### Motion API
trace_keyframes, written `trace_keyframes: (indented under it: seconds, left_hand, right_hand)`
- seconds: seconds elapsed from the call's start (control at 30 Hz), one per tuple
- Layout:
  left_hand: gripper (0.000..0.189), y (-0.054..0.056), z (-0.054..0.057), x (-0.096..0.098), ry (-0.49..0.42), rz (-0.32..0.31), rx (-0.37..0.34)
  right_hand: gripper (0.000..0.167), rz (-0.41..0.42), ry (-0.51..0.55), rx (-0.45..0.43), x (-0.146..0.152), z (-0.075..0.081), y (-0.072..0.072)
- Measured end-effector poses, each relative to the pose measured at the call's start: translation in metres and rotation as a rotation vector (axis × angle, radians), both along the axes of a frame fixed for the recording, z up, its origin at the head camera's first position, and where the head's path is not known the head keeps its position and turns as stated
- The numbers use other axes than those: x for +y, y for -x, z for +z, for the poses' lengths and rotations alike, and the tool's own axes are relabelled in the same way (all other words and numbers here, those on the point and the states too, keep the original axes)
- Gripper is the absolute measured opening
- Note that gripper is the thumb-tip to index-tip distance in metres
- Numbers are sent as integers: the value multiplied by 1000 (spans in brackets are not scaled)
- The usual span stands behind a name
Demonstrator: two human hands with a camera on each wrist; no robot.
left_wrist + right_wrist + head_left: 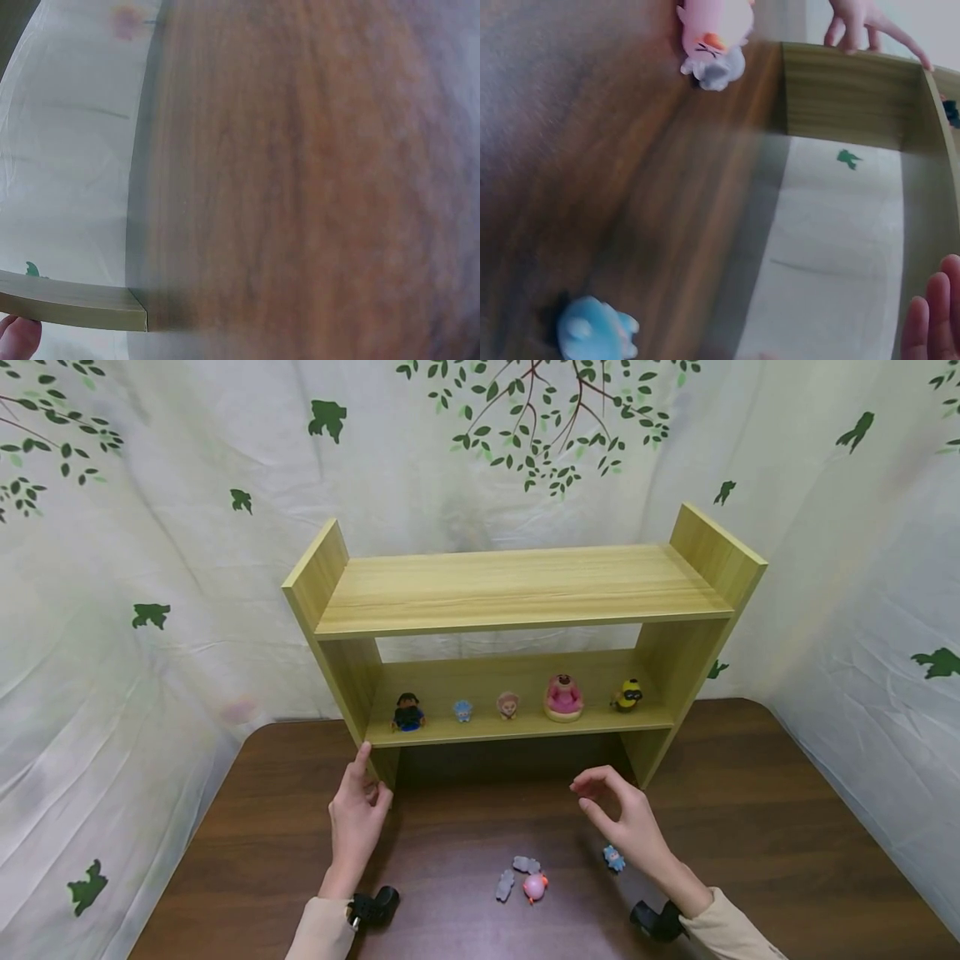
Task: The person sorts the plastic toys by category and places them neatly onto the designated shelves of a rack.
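Observation:
My left hand (356,818) is at the lower left of the wooden shelf unit (525,589), its index fingertip right at the front corner of the middle board. Its other fingers are bent, and nothing is in them. In front of the shelf's right side, my right hand (633,827) hovers over the table with fingers loosely curved and a gap between thumb and fingers. Close beside that hand a small blue figure (613,858) lies on the table. A round pink figure (535,887) and two grey figures (505,885) lie grouped nearer the front.
Along the middle board stand a dark-haired figure (408,712), a small blue one (462,711), a small pinkish one (507,705), a pink bear (563,698) and a yellow-and-black figure (627,695). A leaf-printed white curtain (187,552) surrounds the brown table (247,827).

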State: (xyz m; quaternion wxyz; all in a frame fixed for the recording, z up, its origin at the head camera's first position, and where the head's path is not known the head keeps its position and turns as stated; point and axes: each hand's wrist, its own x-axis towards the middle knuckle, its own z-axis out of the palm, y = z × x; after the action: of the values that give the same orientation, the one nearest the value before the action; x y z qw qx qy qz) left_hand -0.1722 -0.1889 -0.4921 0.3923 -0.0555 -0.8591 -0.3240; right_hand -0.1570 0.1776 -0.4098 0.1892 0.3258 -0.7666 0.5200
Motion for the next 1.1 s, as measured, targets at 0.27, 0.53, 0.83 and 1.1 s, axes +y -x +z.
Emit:
trace_keyframes:
  seconds: [0.27,0.53,0.83,1.1]
  left_hand:
    - [85,1,0,0,14,-4,29]
    - [83,2,-1,-1,24,-5,34]
    - [83,1,-1,0,9,0,23]
    - [85,1,-1,0,6,4,26]
  right_hand:
    - [29,58,-20,-22,-6,-12,-7]
    - [29,130,-38,-37,-9,-25,-10]
    - [33,237,-75,-27,-12,-39,-12]
    - [36,339,-146,-107,-14,-42,-18]
